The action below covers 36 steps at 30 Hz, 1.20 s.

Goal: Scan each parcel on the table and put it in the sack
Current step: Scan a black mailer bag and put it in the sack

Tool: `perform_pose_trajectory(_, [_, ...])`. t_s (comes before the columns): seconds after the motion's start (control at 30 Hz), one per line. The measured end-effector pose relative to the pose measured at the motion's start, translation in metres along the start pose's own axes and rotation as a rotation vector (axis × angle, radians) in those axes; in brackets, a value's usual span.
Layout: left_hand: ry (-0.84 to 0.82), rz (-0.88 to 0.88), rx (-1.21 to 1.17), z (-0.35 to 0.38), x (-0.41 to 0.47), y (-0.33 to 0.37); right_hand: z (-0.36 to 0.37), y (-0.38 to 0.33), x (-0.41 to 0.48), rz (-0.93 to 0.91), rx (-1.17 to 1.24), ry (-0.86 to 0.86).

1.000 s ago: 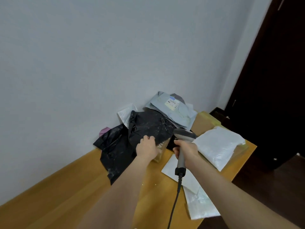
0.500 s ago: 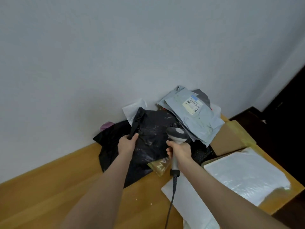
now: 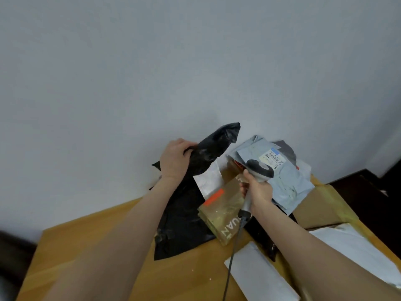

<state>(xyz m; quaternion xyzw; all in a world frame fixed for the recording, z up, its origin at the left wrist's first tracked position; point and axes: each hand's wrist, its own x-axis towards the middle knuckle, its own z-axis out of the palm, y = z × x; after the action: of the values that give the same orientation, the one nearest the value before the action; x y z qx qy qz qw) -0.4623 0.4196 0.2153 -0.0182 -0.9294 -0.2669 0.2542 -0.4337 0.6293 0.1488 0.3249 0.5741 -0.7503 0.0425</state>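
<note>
My left hand point(image 3: 175, 159) grips a black plastic parcel point(image 3: 213, 148) and holds it lifted above the pile near the wall, its far end pointing up. My right hand point(image 3: 258, 190) is closed on the handle of a grey corded barcode scanner point(image 3: 259, 170), whose head hangs over the pile. Below lie a tan parcel with an orange stripe point(image 3: 223, 211), another black parcel point(image 3: 180, 222) flat on the wooden table point(image 3: 86, 246), and a light grey-blue parcel with a white label point(image 3: 282, 177). No sack can be seen.
A brown cardboard box point(image 3: 319, 207) sits to the right of the pile. White flat parcels point(image 3: 260, 270) lie at the front right, another white one point(image 3: 355, 246) beyond them. The wall stands just behind the pile. The scanner cable point(image 3: 232, 257) hangs toward me. Dark floor shows at right.
My left hand has pulled the black parcel up off the pile, uncovering the tan parcel and a white one beneath. The scanner moved slightly right, over the grey-blue parcel.
</note>
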Motion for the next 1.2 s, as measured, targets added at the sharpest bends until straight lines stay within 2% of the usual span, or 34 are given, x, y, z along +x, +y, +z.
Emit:
perform_pose_trajectory(0.03, [-0.130,0.027,0.018,0.004,-0.011,0.000,-0.002,-0.001,-0.001,0.000,0.012,0.020])
perform_pose_trajectory(0.13, [-0.608,-0.075,0.165,0.032,-0.059,-0.016,-0.011,0.005,0.000,0.018,0.015,0.069])
perform_pose_trajectory(0.2, [-0.808,-0.144,0.208,0.051,-0.090,-0.032,-0.016,0.012,0.002,0.041,-0.001,0.084])
perform_pose_trajectory(0.3, [-1.029,-0.193,0.150,0.067,-0.113,-0.048,-0.017,0.022,0.007,0.065,-0.055,0.040])
perform_pose_trajectory(0.37, [-0.987,-0.331,0.028,0.069,-0.111,-0.053,-0.014,0.027,0.011,0.077,-0.098,0.001])
perform_pose_trajectory(0.47, [-0.608,-0.563,0.005,0.071,-0.101,-0.065,-0.005,0.035,0.018,0.075,-0.171,-0.057])
perform_pose_trajectory(0.5, [-0.539,-0.624,0.030,0.072,-0.100,-0.069,-0.002,0.039,0.021,0.067,-0.200,-0.074])
perform_pose_trajectory(0.57, [-0.548,-0.777,0.060,0.077,-0.099,-0.075,0.005,0.048,0.028,0.056,-0.293,-0.109])
perform_pose_trajectory(0.63, [-0.609,-0.957,-0.025,0.084,-0.104,-0.077,0.010,0.059,0.032,0.065,-0.375,-0.162])
perform_pose_trajectory(0.73, [-0.551,-1.291,-0.437,0.091,-0.113,-0.071,0.012,0.075,0.034,0.107,-0.413,-0.219])
perform_pose_trajectory(0.77, [-0.526,-1.340,-0.523,0.093,-0.116,-0.070,0.012,0.079,0.035,0.104,-0.425,-0.225])
perform_pose_trajectory(0.93, [-0.436,-1.317,-0.631,0.101,-0.117,-0.069,0.014,0.079,0.032,0.092,-0.428,-0.267])
perform_pose_trajectory(1.07, [-0.468,-1.283,-0.518,0.097,-0.123,-0.064,0.009,0.079,0.028,0.082,-0.440,-0.273])
perform_pose_trajectory(1.17, [-0.518,-1.414,-0.503,0.095,-0.143,-0.058,0.007,0.080,0.025,0.060,-0.460,-0.274])
perform_pose_trajectory(1.2, [-0.517,-1.472,-0.563,0.096,-0.148,-0.057,0.007,0.080,0.024,0.056,-0.461,-0.279])
